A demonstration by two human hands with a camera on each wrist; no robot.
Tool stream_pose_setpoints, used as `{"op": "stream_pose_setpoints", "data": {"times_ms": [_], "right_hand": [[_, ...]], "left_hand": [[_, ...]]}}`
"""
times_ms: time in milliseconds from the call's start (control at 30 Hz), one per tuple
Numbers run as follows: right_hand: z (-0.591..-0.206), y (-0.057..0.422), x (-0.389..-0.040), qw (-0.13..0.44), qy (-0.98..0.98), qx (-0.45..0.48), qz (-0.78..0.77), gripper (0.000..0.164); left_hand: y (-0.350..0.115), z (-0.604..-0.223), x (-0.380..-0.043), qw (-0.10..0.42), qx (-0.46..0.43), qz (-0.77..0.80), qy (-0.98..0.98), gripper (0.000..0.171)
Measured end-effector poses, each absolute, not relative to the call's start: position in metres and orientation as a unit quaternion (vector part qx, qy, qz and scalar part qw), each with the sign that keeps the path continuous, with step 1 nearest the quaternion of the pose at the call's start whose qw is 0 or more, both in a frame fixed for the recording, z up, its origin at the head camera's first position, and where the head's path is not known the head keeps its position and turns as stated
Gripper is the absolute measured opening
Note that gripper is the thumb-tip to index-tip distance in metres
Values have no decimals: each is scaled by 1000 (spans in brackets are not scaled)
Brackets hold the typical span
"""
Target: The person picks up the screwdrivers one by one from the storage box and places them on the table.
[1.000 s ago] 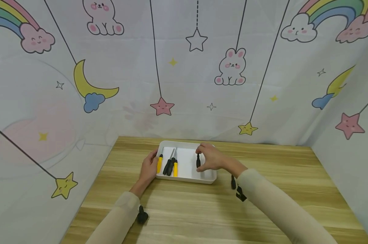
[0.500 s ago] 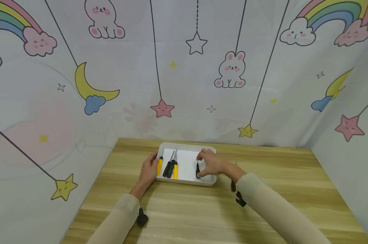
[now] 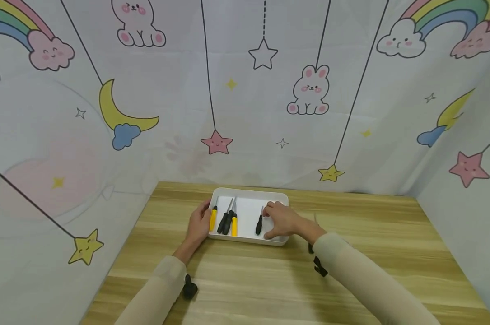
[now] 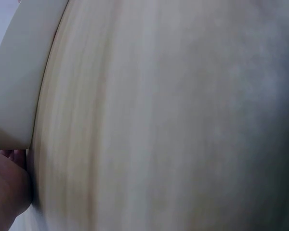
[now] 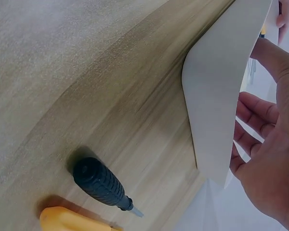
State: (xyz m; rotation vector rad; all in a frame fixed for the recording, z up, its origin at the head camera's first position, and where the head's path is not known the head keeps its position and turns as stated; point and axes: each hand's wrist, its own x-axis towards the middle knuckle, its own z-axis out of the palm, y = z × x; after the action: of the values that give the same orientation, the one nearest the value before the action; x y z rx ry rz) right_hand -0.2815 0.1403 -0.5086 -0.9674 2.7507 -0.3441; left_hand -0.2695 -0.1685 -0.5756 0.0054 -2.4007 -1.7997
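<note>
A white tray (image 3: 245, 240) lies on the wooden table. My left hand (image 3: 198, 224) holds its left end. Inside the tray's left half are two yellow-handled screwdrivers (image 3: 213, 220) (image 3: 234, 225) and two black-handled screwdrivers (image 3: 222, 223) (image 3: 228, 223). Another black screwdriver (image 3: 259, 225) lies apart from them, toward the right. Beside it, over the tray's right end, my right hand (image 3: 283, 220) has its thumb and fingers spread, holding nothing. The right wrist view shows this hand (image 5: 272, 154) with its fingers behind the tray wall (image 5: 214, 91).
On the table to the right of the tray are a black-handled screwdriver (image 5: 103, 185) and a yellow-handled tool (image 5: 74, 221), both partly hidden by the right arm in the head view. A printed cloth (image 3: 245, 113) hangs behind the table.
The right hand has lowered the black screwdriver into the tray and let go of it; the fingers now stand slightly to its right. The left hand stays at the tray's left end.
</note>
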Motion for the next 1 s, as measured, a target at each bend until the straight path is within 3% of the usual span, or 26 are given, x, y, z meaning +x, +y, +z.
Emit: {"op": "stream_pose_setpoints", "data": {"times_ms": [600,1000], "right_hand": [[-513,129,-279,91,937,-320,-104,60],[-514,126,-280,114,939,-314,-85,57]], "left_hand": [[-171,-575,-270,63,0,-604,-794,45],[-171,-577,-271,71,-8,-611,-788,45]]}}
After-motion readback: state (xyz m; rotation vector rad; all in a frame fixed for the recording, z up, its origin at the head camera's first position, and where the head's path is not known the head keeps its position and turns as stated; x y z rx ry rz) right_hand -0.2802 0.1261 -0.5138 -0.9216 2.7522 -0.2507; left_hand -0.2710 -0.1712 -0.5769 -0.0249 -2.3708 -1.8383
